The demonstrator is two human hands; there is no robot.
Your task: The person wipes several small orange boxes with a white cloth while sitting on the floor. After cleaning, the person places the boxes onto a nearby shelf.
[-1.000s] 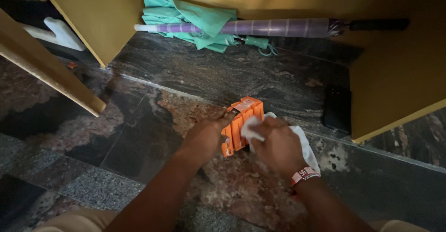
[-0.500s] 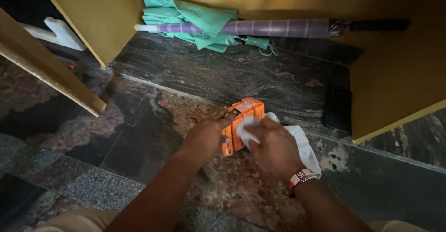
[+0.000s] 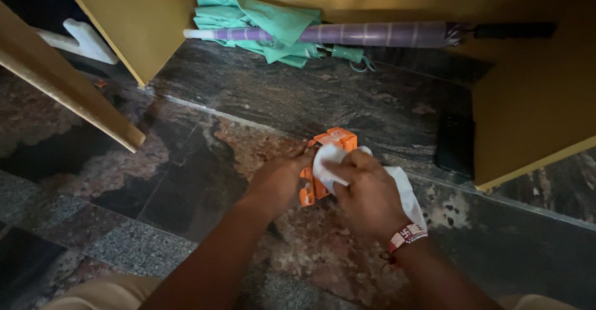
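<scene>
A small orange box-shaped object (image 3: pixel 330 146) rests on the dark marble floor (image 3: pixel 186 186). My left hand (image 3: pixel 278 181) grips its left side and steadies it. A white cloth (image 3: pixel 403 192) is bunched in my right hand (image 3: pixel 367 193), which presses the cloth's front part against the top right of the orange object. The cloth's tail trails back over my right wrist, which wears a red and white band (image 3: pixel 406 235). Most of the orange object's near side is hidden by both hands.
A furled purple umbrella (image 3: pixel 347 35) lies on a green one (image 3: pixel 261 21) at the back, inside a yellow cabinet. An open yellow door (image 3: pixel 528 99) stands at right beside a black flat object (image 3: pixel 455 142). Another yellow panel (image 3: pixel 124 18) and a wooden bar (image 3: pixel 68 89) are at left.
My right hand with the cloth has shifted slightly left and forward over the orange object. My left hand keeps its hold in the same place.
</scene>
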